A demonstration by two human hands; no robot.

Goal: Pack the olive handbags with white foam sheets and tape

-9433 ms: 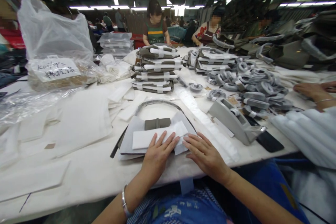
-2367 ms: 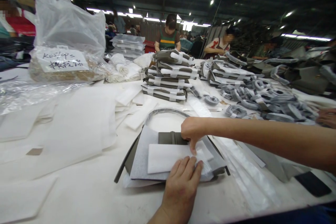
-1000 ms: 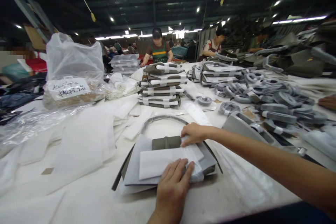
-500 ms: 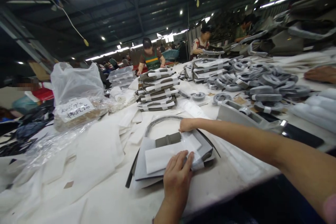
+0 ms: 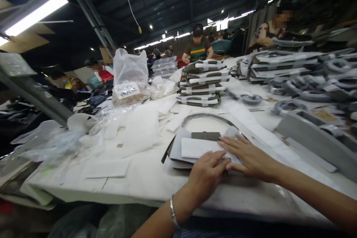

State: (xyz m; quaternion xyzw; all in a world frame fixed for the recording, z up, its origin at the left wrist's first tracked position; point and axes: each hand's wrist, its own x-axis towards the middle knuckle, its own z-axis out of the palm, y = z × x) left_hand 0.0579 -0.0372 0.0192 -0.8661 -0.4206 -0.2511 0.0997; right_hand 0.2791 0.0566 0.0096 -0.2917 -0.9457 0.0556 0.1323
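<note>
A dark grey-green bag (image 5: 205, 136) with a curved handle (image 5: 206, 115) lies flat on the white table (image 5: 150, 178). White foam sheeting (image 5: 195, 148) covers much of its front. My left hand (image 5: 205, 174) rests on the lower part of the bag, its fingers over the foam. Beside it, my right hand (image 5: 245, 158) lies spread on the right side of the bag, over clear or white wrapping. The fingertips of both hands are close together. What lies under the palms is hidden.
Folded bags (image 5: 201, 89) are stacked behind the bag. Grey wrapped coils (image 5: 301, 91) and a grey holder (image 5: 315, 137) stand at right. A plastic sack (image 5: 129, 78), foam sheets (image 5: 139, 130) and crumpled plastic (image 5: 64, 148) are at left. A person (image 5: 198, 48) works across the table.
The view has swung toward the left. My right hand has come down from the base of the handle onto the wrapping, beside my left hand, and its fingers have spread.
</note>
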